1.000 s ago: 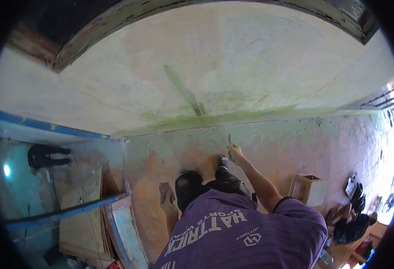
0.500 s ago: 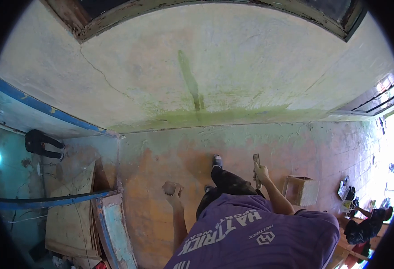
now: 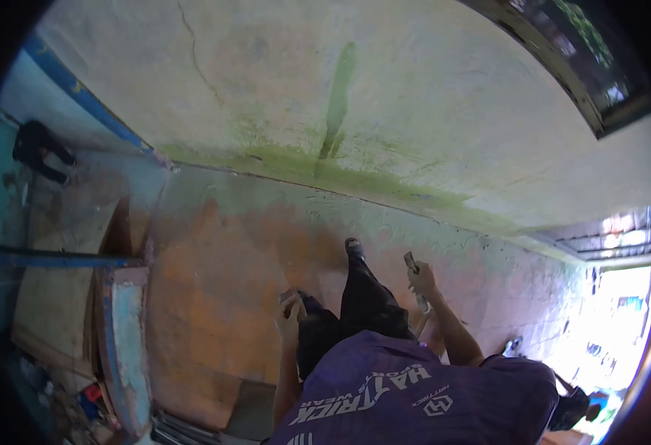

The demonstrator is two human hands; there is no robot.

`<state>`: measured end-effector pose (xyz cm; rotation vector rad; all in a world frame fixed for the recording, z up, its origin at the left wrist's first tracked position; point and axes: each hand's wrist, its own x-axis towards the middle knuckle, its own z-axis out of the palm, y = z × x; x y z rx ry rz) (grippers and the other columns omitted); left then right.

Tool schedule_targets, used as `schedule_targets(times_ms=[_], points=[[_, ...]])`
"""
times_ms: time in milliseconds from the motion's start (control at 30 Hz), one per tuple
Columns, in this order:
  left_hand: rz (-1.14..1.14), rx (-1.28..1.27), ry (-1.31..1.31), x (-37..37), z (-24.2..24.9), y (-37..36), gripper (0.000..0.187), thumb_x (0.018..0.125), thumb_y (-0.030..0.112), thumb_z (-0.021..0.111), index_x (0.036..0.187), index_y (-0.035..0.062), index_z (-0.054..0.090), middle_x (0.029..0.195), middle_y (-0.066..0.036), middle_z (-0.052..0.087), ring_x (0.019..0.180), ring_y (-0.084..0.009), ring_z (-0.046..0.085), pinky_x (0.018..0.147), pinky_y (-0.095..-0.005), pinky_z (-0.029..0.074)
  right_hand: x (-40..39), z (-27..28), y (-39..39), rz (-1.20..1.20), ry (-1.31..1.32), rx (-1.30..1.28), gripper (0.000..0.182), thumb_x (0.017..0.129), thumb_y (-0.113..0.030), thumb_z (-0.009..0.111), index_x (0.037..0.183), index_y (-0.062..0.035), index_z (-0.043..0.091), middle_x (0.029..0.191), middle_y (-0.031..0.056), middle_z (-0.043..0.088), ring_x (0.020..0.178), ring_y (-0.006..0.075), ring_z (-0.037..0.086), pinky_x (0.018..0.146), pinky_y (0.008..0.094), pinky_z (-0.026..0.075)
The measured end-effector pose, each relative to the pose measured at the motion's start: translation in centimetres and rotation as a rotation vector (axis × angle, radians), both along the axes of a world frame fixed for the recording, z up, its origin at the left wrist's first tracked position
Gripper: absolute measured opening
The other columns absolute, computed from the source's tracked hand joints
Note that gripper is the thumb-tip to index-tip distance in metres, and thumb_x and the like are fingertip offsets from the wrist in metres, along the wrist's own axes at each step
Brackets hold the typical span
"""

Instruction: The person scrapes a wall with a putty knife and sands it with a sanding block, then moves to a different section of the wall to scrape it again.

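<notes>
My right hand (image 3: 423,280) is closed around a long, narrow flat tool (image 3: 411,262). One end of the tool sticks out past my fingers, and the other runs down toward my forearm. Lower and to the left, my left hand (image 3: 291,307) has its fingers closed on a small, flat, squarish piece (image 3: 291,291), seen nearly edge-on beside my knee. Its exact kind I cannot tell. Ahead of my feet rises a pale, worn wall (image 3: 266,89) with a green band along its base and a dark wet-looking streak (image 3: 338,104).
A blue-edged partition (image 3: 127,326) stands at left, with wooden boards (image 3: 51,311) behind it. One person (image 3: 40,152) is bent over in the far left corner, another (image 3: 574,408) is at lower right. The stained floor (image 3: 199,297) stretches toward a bright opening (image 3: 629,304).
My view has turned and shifted right, so the wall and floor slant. My left hand has drawn in beside my leg, its flat piece now edge-on. The right hand keeps its tool.
</notes>
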<state>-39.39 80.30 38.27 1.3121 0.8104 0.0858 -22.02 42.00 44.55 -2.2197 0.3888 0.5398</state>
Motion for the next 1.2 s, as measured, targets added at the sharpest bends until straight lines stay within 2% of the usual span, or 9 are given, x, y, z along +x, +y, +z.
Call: schedule_targets(times_ms=[200,367,433,533,567,600,667,867,1200], points=[[-0.021,-0.053,0.086,2.6,-3.8,-5.7,0.02,0.094,0.009,0.065,0.112,0.0007,0.069,0.103,-0.006,0.069,0.095,-0.0139,0.064,0.086,-0.0274,0.05,12.9,-7.9,4.3,0.164,0.069,-0.04,0.033,0.094,-0.02,0.061,0.069,0.0013,0.062,0.053,0.0093,0.058,0.043,0.0204,0.063,0.04,0.0332,0.051],[0.059,-0.189,0.232,5.9,-14.5,-12.6,0.017,0.097,0.009,0.063,0.111,0.0025,0.069,0.089,0.0,0.063,0.077,-0.0076,0.057,0.068,-0.0233,0.048,25.2,-25.3,5.2,0.464,-0.381,-0.336,0.04,0.094,-0.023,0.061,0.064,0.004,0.061,0.05,0.0157,0.056,0.042,0.0231,0.062,0.047,0.0409,0.049],[0.051,-0.245,0.239,9.0,-16.2,-15.0,0.016,0.098,0.008,0.062,0.112,0.0028,0.068,0.085,0.002,0.058,0.071,-0.0064,0.051,0.062,-0.0224,0.044,29.3,-25.8,8.5,0.438,-0.23,-0.397,0.028,0.09,-0.016,0.06,0.073,0.006,0.063,0.063,0.0264,0.056,0.064,0.045,0.062,0.061,0.0499,0.047],[0.098,-0.469,0.238,9.9,-21.0,-19.2,0.018,0.098,0.009,0.062,0.114,0.0035,0.068,0.088,0.001,0.06,0.076,-0.0073,0.054,0.066,-0.0233,0.046,35.0,-33.6,10.0,0.674,-0.755,-0.35,0.017,0.09,-0.011,0.059,0.095,0.0032,0.067,0.073,0.0296,0.059,0.071,0.0456,0.063,0.065,0.0505,0.048],[0.081,-0.433,0.238,9.8,-22.9,-20.2,0.018,0.098,0.01,0.062,0.114,0.0037,0.068,0.09,0.0,0.061,0.079,-0.0081,0.056,0.068,-0.0238,0.046,36.9,-35.1,12.0,0.717,-0.771,-0.33,0.021,0.091,-0.011,0.058,0.106,0.0011,0.066,0.091,0.0308,0.063,0.086,0.0466,0.064,0.072,0.0505,0.05],[0.06,-0.399,0.243,9.5,-24.8,-21.7,0.019,0.098,0.011,0.062,0.114,0.004,0.068,0.093,-0.001,0.062,0.082,-0.0089,0.057,0.071,-0.0242,0.047,38.2,-32.9,15.4,0.635,-0.256,-0.516,0.023,0.092,-0.012,0.057,0.109,-0.0008,0.067,0.093,0.0286,0.065,0.087,0.0459,0.065,0.071,0.049,0.051],[0.018,-0.394,0.284,9.9,-27.1,-23.5,0.02,0.098,0.013,0.063,0.115,0.0046,0.068,0.098,-0.002,0.064,0.088,-0.0104,0.059,0.076,-0.0249,0.048,42.5,-40.6,14.9,0.671,-0.51,-0.451,0.021,0.094,-0.016,0.058,0.1,0.0008,0.07,0.074,0.0275,0.061,0.071,0.0444,0.065,0.06,0.0476,0.048],[0.027,-0.543,0.375,9.6,-29.4,-23.8,0.021,0.098,0.014,0.063,0.117,0.0057,0.068,0.106,-0.004,0.066,0.095,-0.0116,0.061,0.082,-0.0252,0.049,39.4,-36.4,15.5,0.489,-0.603,-0.463,0.025,0.091,-0.019,0.065,0.079,0.002,0.068,0.065,0.0239,0.06,0.051,0.0288,0.06,0.053,0.0412,0.045],[0.106,-0.646,0.366,8.2,-31.6,-23.6,0.022,0.098,0.015,0.062,0.117,0.0062,0.068,0.107,-0.001,0.066,0.097,-0.0094,0.06,0.084,-0.0242,0.048,39.2,-36.2,17.3,0.443,-0.629,-0.477,0.027,0.09,-0.021,0.067,0.076,0.0019,0.069,0.058,0.0227,0.056,0.043,0.027,0.052,0.049,0.04,0.042]])
